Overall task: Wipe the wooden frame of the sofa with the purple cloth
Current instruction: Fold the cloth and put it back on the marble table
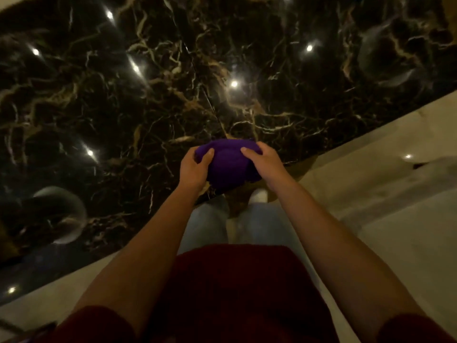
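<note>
A bunched purple cloth [228, 162] is held in front of me, above the floor. My left hand [195, 167] grips its left side with the thumb on top. My right hand [264, 162] grips its right side, fingers curled over the top edge. Both forearms reach forward from dark red sleeves. No sofa or wooden frame shows in the head view.
Glossy black marble floor [148, 95] with pale veins and light reflections fills the upper view. A lighter beige floor band [371, 184] runs diagonally at the right and bottom. My legs in light trousers [210, 224] stand below the cloth.
</note>
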`<state>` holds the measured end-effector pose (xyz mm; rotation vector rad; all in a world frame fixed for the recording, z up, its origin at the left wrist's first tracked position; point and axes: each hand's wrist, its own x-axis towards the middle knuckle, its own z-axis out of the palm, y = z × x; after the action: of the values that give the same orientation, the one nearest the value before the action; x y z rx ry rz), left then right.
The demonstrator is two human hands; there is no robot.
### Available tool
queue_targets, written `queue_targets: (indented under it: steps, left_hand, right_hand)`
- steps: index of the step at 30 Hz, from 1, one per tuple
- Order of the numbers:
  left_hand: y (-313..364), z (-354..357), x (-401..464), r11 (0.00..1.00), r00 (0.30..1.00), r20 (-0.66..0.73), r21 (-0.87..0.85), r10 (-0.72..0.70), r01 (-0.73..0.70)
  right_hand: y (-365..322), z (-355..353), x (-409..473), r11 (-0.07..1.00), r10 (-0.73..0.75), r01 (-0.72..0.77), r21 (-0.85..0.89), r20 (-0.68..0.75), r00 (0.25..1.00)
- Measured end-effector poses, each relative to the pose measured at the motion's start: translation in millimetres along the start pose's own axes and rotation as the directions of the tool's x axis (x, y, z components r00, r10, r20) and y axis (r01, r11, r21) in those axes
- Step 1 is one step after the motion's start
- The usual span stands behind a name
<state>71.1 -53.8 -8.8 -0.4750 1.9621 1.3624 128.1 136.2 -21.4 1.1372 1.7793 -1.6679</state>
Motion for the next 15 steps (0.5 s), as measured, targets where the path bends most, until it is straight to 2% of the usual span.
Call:
queue_targets:
  steps: [4, 8, 10, 15]
  left_hand:
    - [-49.5, 30.0, 92.3, 0.996, 0.994, -0.083, 0.034, -0.075, 0.078]
    - [-104.7, 57.8, 170.3, 0.975, 0.977, -0.136, 0.133, -0.162, 0.18]
    - [-116.3, 64.7, 186.8, 0.962, 0.976, -0.139, 0.196, -0.167, 0.192]
    - [-133.7, 85.8, 209.1, 0.924, 0.962, -0.238, 0.318, -0.137, 0.211]
  right_hand:
    - [36.9, 3.6, 111.6, 0.992, 0.076, -0.07, -0.105, 0.055, 0.996]
    - [79.7, 1.6, 206.0, 0.944, 0.138, -0.093, -0.318, 0.12, 0.983]
    - [90.0, 0.2, 227.3, 0.909, 0.11, -0.038, -0.415, 0.152, 0.982]
    - [105.3, 1.9, 250.2, 0.746, -0.07, 0.092, -0.659, 0.059, 0.996]
